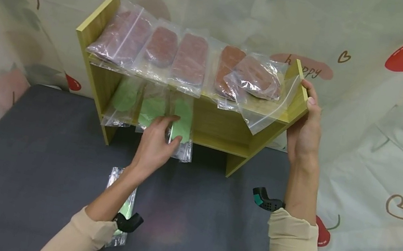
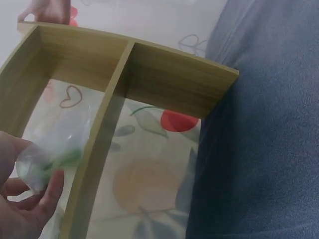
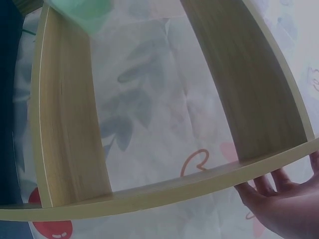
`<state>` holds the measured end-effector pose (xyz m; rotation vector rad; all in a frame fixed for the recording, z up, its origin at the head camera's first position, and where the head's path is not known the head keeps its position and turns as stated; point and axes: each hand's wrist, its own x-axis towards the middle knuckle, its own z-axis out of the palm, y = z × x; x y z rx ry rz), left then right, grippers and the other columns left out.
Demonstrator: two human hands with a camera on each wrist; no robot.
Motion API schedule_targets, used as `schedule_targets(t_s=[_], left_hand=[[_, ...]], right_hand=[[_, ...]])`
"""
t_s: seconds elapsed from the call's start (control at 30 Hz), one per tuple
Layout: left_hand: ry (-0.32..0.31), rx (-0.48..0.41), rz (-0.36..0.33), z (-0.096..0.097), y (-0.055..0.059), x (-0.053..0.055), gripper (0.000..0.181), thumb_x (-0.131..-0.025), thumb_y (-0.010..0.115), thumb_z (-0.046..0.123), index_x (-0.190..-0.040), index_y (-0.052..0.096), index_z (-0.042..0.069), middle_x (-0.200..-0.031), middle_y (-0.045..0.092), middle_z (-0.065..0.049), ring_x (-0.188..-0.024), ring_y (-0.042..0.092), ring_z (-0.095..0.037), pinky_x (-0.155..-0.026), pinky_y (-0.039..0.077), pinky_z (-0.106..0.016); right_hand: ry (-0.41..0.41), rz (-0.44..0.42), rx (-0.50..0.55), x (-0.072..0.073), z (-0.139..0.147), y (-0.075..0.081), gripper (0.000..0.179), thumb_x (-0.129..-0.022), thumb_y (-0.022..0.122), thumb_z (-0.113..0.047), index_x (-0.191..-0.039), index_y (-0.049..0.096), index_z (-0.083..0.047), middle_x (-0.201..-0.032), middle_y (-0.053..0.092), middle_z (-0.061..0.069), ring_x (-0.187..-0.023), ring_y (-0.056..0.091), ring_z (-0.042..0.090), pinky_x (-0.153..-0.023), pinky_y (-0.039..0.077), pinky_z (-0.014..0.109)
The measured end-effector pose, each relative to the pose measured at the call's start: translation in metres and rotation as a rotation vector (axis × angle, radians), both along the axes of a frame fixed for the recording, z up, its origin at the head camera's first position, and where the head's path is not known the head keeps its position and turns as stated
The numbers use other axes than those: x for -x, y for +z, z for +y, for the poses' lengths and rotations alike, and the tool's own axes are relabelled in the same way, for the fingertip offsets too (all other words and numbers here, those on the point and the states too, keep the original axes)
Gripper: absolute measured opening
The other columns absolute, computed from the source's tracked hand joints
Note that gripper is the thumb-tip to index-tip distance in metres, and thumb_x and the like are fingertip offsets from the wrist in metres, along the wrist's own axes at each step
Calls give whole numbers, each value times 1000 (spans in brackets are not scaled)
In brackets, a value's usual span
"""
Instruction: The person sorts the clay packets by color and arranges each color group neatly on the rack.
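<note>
My left hand (image 1: 154, 142) is at the lower tier of a small wooden shelf (image 1: 221, 124). Its thumb and fingers pinch a clear plastic bag with a green piece inside (image 1: 183, 118), third from the left; the left wrist view shows this bag (image 2: 52, 162) between the fingers. Two similar green bags stand left of it, one being a green-filled bag (image 1: 124, 97) by the side panel. At the shelf's right end, my right hand (image 1: 306, 132) grips the side panel (image 1: 300, 91). In the right wrist view, the fingers (image 3: 281, 181) curl against that panel's outer face.
Several clear bags with reddish-brown pieces line the top tier, including a large zip bag (image 1: 124, 35) and a tilted bag (image 1: 259, 79) overhanging the front edge. Another green-filled bag (image 1: 128, 206) lies on the dark grey tabletop (image 1: 38, 169) beneath my left forearm. A printed curtain (image 1: 363, 139) hangs behind.
</note>
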<state>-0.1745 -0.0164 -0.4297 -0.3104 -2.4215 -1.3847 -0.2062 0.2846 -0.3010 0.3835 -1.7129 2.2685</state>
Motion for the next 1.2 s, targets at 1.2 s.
schedule_targets(t_s=[1.2], left_hand=[[156, 333, 51, 7, 7, 5, 54, -78, 86, 27, -126, 67, 13, -121, 62, -15, -89, 66, -36, -61, 54, -52]], right_hand=[[0, 7, -2, 1, 0, -1, 46, -99, 40, -30, -141, 48, -13, -129, 49, 15, -109, 49, 24, -87, 41, 34]])
